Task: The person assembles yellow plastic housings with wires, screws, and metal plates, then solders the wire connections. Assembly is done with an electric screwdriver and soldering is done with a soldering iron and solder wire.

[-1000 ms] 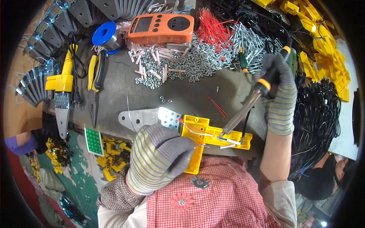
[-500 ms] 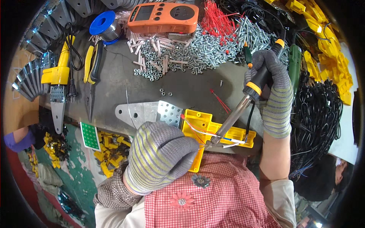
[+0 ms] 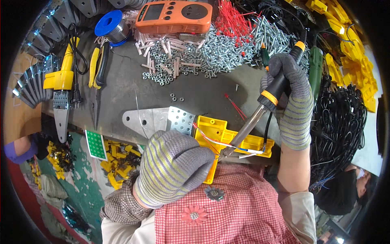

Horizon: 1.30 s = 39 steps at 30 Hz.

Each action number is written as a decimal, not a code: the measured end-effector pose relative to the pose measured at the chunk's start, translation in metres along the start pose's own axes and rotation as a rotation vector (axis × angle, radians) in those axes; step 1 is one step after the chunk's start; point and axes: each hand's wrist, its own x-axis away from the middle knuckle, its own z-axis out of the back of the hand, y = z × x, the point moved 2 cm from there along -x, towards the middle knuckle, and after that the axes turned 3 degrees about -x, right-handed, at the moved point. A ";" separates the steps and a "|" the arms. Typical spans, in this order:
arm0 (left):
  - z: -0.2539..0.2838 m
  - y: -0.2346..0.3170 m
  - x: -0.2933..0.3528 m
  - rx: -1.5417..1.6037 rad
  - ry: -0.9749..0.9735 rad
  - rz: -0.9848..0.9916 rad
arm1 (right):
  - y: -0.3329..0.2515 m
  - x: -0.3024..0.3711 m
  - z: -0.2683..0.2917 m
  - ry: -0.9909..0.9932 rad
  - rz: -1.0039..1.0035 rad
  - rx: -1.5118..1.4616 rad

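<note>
My right hand, in a grey striped glove, grips the black handle of a soldering iron and slants it down to the left. Its tip meets wire ends just above a yellow plastic housing half. Gloved alike, my left hand is closed beside that tip; a thin silvery solder wire runs down into it, and its fingertips are mostly hidden. White and red leads cross the housing, and a black cord enters its right end. A grey metal plate with holes adjoins the housing on the left.
Behind lie heaped screws and nuts, red-leaded parts, an orange meter and a blue solder spool. Pliers and a finished-looking yellow-handled tool rest at left. Bundled black cords stand at right.
The soldering iron has shifted slightly left and down, its tip closer to my left hand. My left hand has moved a little to the right; the housing stays nearly in place.
</note>
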 end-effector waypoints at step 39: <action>0.021 -0.090 -0.087 -0.303 0.356 0.057 | -0.029 -0.125 0.041 0.321 0.380 1.204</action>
